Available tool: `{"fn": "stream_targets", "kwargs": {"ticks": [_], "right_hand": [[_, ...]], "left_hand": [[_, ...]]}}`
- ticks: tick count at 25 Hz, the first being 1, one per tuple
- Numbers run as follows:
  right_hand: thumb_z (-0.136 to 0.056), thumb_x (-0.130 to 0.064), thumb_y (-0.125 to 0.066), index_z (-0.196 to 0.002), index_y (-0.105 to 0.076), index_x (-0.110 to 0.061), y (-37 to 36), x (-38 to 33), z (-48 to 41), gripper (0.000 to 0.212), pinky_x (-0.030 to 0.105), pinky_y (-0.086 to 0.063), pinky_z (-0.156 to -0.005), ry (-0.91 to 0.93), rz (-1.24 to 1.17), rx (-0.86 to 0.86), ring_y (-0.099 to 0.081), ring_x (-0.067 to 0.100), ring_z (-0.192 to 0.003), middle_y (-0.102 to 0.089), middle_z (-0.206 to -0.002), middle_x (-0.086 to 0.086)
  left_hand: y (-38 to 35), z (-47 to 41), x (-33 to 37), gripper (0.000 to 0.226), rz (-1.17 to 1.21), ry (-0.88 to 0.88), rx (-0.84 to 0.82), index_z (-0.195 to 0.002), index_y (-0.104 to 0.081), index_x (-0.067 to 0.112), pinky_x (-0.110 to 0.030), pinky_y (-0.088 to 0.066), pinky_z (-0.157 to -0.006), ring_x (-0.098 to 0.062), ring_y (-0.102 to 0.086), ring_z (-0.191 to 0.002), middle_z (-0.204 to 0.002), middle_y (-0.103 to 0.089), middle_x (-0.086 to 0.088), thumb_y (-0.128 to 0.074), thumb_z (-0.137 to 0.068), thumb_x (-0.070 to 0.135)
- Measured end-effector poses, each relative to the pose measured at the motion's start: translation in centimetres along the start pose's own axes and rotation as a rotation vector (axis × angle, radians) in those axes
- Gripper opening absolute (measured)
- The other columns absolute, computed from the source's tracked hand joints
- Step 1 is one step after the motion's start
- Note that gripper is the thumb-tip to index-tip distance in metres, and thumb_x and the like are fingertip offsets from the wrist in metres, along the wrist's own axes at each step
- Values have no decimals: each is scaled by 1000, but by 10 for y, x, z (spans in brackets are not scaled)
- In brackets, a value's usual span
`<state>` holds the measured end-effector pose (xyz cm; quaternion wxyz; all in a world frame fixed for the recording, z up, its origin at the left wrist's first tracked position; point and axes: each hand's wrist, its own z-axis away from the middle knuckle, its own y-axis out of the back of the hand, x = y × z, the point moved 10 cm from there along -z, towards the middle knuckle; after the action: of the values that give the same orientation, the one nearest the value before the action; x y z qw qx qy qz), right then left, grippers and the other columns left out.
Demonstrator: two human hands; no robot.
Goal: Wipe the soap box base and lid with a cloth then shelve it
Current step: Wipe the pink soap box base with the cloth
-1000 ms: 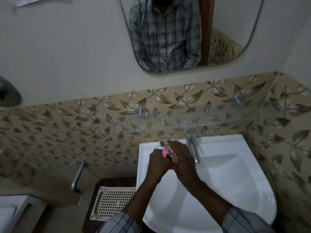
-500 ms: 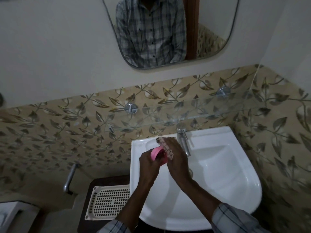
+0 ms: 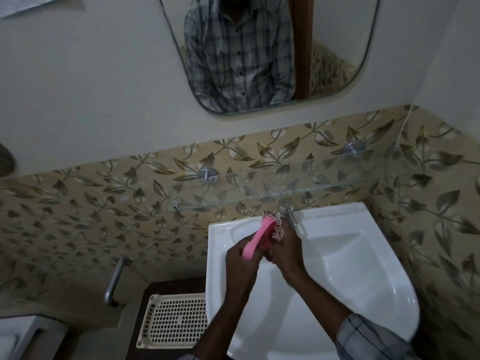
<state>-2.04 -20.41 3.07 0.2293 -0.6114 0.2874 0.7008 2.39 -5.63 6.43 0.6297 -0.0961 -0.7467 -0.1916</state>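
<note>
Over the white sink (image 3: 363, 268), just in front of the tap (image 3: 289, 215), the person is holding a pink soap box piece (image 3: 259, 236) tilted on edge above the basin. The left hand (image 3: 240, 263) is gripping its near end, fingers curled round the rim. The right hand (image 3: 287, 252) is bunching a patterned cloth (image 3: 276, 224) against the far end. Whether this piece is the base or the lid I cannot tell from where I am standing, and the other half is not showing.

It is looking like thin moulded plastic: light and stiff enough to take rubbing, though probably flexing a little if squeezed hard across the middle. If damp or soapy it is likely to be slippery, so gripping the raised rim at one end, as the left hand is doing, seems the safest hold. Pinching the smooth flat face would be inviting a slip into the basin. The cloth is looking soft and limp, likely to push into corners under fingertips. A glass shelf (image 3: 285, 188) is sitting on the wall just above the tap, and setting hard plastic on glass is calling for a gentle hand.
</note>
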Motion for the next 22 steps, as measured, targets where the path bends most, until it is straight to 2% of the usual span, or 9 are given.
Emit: {"fn": "stream_targets", "kwargs": {"ticks": [2, 4, 6, 8, 11, 14, 17, 20, 22], "right_hand": [[-84, 0, -66, -126, -59, -12, 6, -13, -6, 44, 46, -57, -87, 121, 180, -5, -66, 29, -103, -69, -113, 10], [-85, 5, -65, -130, -57, -6, -1, -34, 1, 47, 37, -48, -103, 267, 304, 4, -59, 27, -116, -65, -124, 13], [-87, 7, -63, -129, -59, 2, -16, -64, 28, 43, 21, -35, -112, 534, 380, 1, -53, 24, -123, -62, -129, 19], [-90, 3, -64, -129, -60, 3, -28, -73, 51, 39, 23, -32, -116, 747, 437, -41, -50, 21, -127, -61, -132, 17], [-93, -2, -63, -135, -56, -5, -8, -57, 28, 43, 32, -46, -108, 496, 269, -25, -56, 21, -126, -61, -133, 8], [-91, -1, -64, -139, -50, -1, -18, -48, 27, 50, 35, -50, -104, 432, 292, -70, -57, 23, -125, -60, -135, 12], [-93, -11, -63, -133, -54, -10, -20, -19, 23, 41, 45, -62, -72, 133, 200, -93, -71, 32, -94, -70, -109, 12], [-93, -27, -60, -115, -61, -14, -20, -11, 11, 25, 29, -57, -51, -11, 293, -125, -71, 23, -75, -72, -93, 4], [-96, -30, -57, -105, -62, -15, -25, -4, 15, 18, 28, -57, -45, -75, 286, -149, -72, 21, -65, -74, -86, 5]], "left_hand": [[-13, -15, -1, 22, -198, 53, -142, -104, -74, 37, -12, -54, -61, -5, -70, -69, -91, -76, 15, -69, -83, 43], [-12, -29, -6, 16, -423, 101, -119, -97, -76, 19, -8, -46, -56, 3, -61, -62, -88, -76, 4, -67, -89, 29], [-9, -33, -8, 15, -393, 138, -72, -79, -69, 17, -21, -47, -58, 1, -57, -61, -73, -70, 1, -63, -91, 11], [-6, -30, -16, 24, -306, 164, -36, -77, -63, 23, -29, -51, -64, -4, -62, -66, -71, -66, 7, -60, -92, 3], [7, -22, -19, 10, -287, 101, 86, -88, -75, 17, -30, -59, -68, -17, -72, -73, -78, -75, -2, -67, -90, 12], [11, -26, -21, 13, -160, 123, 136, -90, -74, 28, -28, -62, -70, -15, -74, -75, -80, -77, 3, -70, -88, 15], [17, -17, -29, 11, 51, 184, 255, -87, -74, 30, -29, -62, -64, -14, -74, -73, -78, -77, 4, -72, -88, 20], [18, 1, -41, 6, 186, 233, 338, -85, -77, 25, -28, -60, -59, -15, -72, -70, -78, -77, -4, -73, -88, 22], [23, 3, -45, 11, 203, 252, 394, -79, -76, 20, -23, -54, -53, -11, -66, -61, -68, -73, -3, -73, -87, 26]]}}
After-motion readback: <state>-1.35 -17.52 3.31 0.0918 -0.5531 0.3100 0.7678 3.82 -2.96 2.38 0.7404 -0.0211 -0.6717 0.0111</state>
